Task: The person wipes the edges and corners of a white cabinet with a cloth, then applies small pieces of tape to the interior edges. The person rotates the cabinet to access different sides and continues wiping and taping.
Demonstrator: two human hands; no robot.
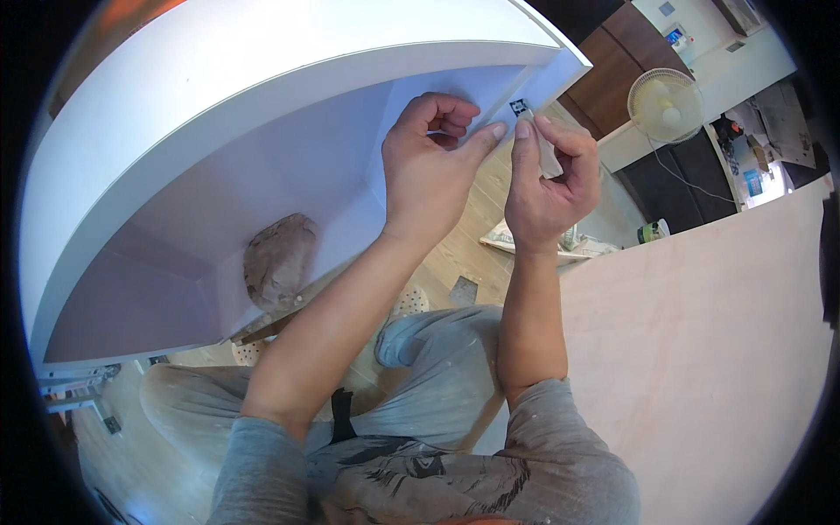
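My right hand [553, 179] pinches a small whitish flat piece [550, 157] between thumb and fingers; its exact kind is unclear. The top of that piece is close to a small black-and-white patterned square [519, 107] on the narrow edge panel of a white cabinet [306, 74] with a curved front board. My left hand [429, 171] is beside the same panel, thumb stretched toward it and fingers loosely curled, apart from the thumb. Nothing shows in its grasp. Whether the left thumb touches the panel, I cannot tell.
Inside the cabinet lies a crumpled brown bag or cloth [280, 258]. A large pale board [700, 350] spans the right side. Beyond are a standing fan [669, 105], a small tub [653, 231] and a cluttered shelf [770, 149]. A perforated stool seat [411, 302] shows below the cabinet.
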